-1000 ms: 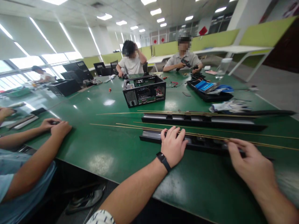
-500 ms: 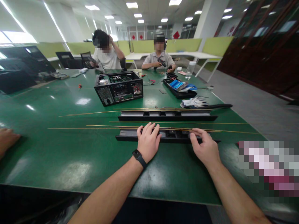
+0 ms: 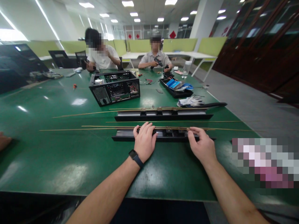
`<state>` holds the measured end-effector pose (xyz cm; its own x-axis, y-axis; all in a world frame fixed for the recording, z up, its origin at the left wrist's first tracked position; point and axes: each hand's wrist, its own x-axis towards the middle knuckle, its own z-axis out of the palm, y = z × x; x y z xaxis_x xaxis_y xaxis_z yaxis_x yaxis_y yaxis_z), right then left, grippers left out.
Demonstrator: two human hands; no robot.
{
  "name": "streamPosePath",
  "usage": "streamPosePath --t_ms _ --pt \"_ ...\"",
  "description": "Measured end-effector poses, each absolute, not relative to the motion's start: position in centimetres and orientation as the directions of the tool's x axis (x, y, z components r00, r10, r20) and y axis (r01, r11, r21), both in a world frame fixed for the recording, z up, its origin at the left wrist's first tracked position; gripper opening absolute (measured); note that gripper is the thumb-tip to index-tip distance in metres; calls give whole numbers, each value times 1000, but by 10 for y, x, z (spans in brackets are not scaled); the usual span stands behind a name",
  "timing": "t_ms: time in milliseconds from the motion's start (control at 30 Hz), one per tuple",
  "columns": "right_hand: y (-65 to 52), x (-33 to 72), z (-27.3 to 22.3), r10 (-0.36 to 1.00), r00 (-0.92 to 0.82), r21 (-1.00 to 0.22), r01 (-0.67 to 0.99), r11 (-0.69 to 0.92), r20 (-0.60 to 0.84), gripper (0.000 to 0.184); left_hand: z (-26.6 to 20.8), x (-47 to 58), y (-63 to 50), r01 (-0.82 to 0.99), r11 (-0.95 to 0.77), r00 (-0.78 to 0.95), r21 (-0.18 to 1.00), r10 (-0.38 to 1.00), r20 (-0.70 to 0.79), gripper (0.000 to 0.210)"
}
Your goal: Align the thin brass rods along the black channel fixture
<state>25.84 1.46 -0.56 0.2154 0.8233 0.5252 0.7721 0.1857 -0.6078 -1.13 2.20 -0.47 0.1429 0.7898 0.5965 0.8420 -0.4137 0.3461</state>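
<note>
Across the near black rail (image 3: pixel 126 139) with a grey inner channel lies my left hand (image 3: pixel 145 140), palm down, fingers stretched out over thin brass-coloured rods (image 3: pixel 93 126). It wears a dark wristwatch (image 3: pixel 135 158). At the rail's right part, my right hand (image 3: pixel 203 144) has its thumb and fingers pinched together by the rods; what sits between the fingertips is hidden. Small dark blocks (image 3: pixel 169 133) show in the channel between both hands. Just beyond lies a second, similar black rail (image 3: pixel 163 117), with more thin rods along its top.
Farther back stand an open computer case (image 3: pixel 115 88) and a black tray (image 3: pixel 177 92) with blue packets. White gloves (image 3: pixel 190 101) lie beyond the far rail. Two people sit across the green table (image 3: pixel 58 149); one holds a power drill (image 3: pixel 157 61). Another person's hand (image 3: pixel 4 141) shows at left.
The view has shifted slightly, so everything sits a little farther left. Both my hands keep their places on the near rail. The person at back left has lowered a raised hand.
</note>
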Motion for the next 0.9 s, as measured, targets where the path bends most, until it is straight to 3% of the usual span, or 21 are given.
streamPosePath --t_ms 300,567,900 --pt "13 253 -14 829 83 -569 765 303 553 40 -5 -12 24 848 -401 143 345 801 581 19" --pt "15 256 -9 806 182 -572 790 221 563 36 -6 -12 24 840 -409 141 357 799 584 18" --pt "13 252 -13 797 80 -518 798 309 598 37 -6 -11 24 824 -419 138 381 801 583 18"
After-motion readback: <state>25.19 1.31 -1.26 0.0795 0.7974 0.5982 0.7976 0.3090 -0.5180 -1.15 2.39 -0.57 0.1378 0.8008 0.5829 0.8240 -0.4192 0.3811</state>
